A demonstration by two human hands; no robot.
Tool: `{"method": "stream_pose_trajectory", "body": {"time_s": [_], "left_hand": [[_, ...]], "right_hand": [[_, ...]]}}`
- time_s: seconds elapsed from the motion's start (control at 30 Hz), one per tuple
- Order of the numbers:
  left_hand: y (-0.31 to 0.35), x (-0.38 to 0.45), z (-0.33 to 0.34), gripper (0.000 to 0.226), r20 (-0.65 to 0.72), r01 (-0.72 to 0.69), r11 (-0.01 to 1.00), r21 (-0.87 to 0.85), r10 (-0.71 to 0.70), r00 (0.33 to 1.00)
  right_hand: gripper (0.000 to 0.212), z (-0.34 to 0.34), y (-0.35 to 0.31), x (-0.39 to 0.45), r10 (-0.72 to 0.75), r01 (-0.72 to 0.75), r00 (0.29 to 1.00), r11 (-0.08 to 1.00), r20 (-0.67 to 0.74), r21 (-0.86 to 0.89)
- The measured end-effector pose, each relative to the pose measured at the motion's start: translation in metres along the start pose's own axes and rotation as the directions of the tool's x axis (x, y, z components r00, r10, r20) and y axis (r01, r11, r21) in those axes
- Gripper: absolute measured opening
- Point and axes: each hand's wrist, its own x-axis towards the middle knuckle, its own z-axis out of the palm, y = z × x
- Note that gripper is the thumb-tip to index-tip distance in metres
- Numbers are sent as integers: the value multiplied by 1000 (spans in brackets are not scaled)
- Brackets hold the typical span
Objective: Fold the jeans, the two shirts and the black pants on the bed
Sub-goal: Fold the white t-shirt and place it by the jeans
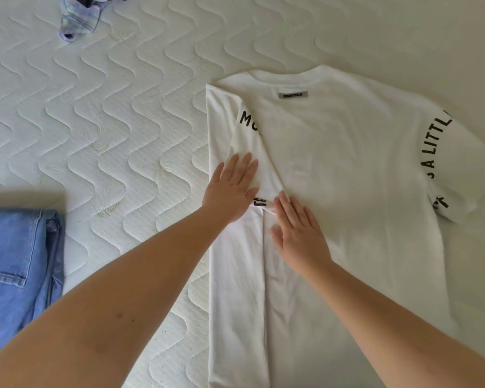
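A white T-shirt (347,169) with black lettering on the sleeves lies back-up on the bed, a grey label below its collar. Its left side and sleeve are folded in over the body; the right sleeve still lies spread out. My left hand (231,189) rests flat, fingers apart, on the folded-in sleeve. My right hand (298,231) presses flat on the shirt just beside the fold's edge. Blue jeans (17,267) lie folded at the left edge. A pale tie-dyed garment (77,22) and something dark sit bunched at the top left, partly cut off.
The quilted white mattress (118,130) stretches between the shirt, the jeans and the bunched clothes. A smooth white surface (431,37) lies beyond the shirt at the top right.
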Motion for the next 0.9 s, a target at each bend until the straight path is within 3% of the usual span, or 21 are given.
{"method": "stream_pose_trajectory", "body": {"time_s": [0.13,0.33,0.53,0.63,0.77,0.9], "left_hand": [[20,3,-13,60,-62,-41,997,60,45,997],[87,2,-29,59,-84,-158,987,16,159,984],[159,22,-45,57,-76,-283,959,1,283,956],[187,50,-47,56,-71,-330,944,-28,328,942],[218,95,-57,54,-46,-316,947,-63,313,949],[237,146,-82,53,-64,-285,955,-84,280,958]], "right_hand": [[62,-11,17,-22,23,-24,999,1000,29,16],[62,-50,69,-56,269,-267,963,958,-12,107],[62,-80,137,-71,483,-459,872,863,-76,212],[60,-81,174,-61,520,-475,845,838,-126,268],[59,-88,220,-55,538,-440,803,826,-257,352],[59,-104,264,-41,598,-464,744,783,-297,414]]}}
